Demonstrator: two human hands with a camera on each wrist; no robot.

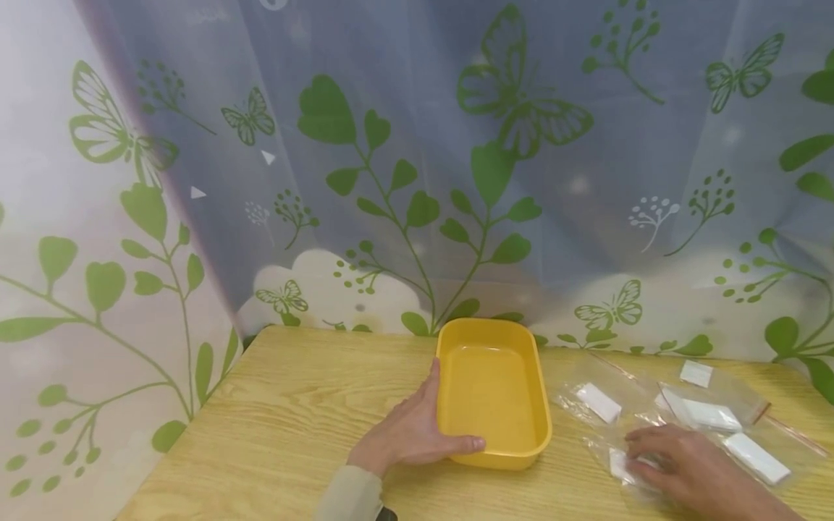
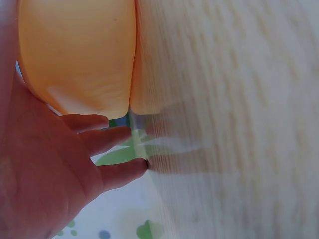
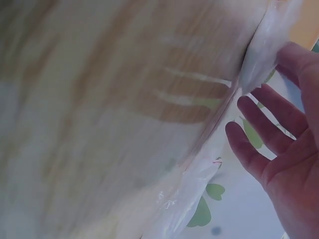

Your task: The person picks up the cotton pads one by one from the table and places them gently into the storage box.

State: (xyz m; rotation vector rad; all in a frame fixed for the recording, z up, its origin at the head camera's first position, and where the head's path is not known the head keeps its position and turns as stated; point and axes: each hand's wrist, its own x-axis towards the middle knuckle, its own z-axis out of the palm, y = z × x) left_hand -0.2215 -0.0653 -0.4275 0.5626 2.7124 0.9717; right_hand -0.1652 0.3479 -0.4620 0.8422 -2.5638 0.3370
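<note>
A yellow plastic box (image 1: 544,405), with nothing in it, stands on the table near the curtain. My left hand (image 1: 417,427) rests against its near left corner. The thumb lies over the near rim, and the other fingers reach along the left wall, fairly straight in the left wrist view. My right hand (image 1: 684,463) is over the nearest clear zip bag (image 1: 619,467), which has a white piece inside. In the right wrist view, the index fingertip touches clear plastic (image 3: 264,50), while the other fingers are spread and slightly bent. The right thumb is out of that view.
Several more clear zip bags with white rectangular pieces lie at the right, among them one with a piece (image 1: 599,403) near the box and one with a piece (image 1: 756,458) farther right. The wooden table (image 1: 313,391) meets a leaf-patterned curtain (image 1: 391,217) behind.
</note>
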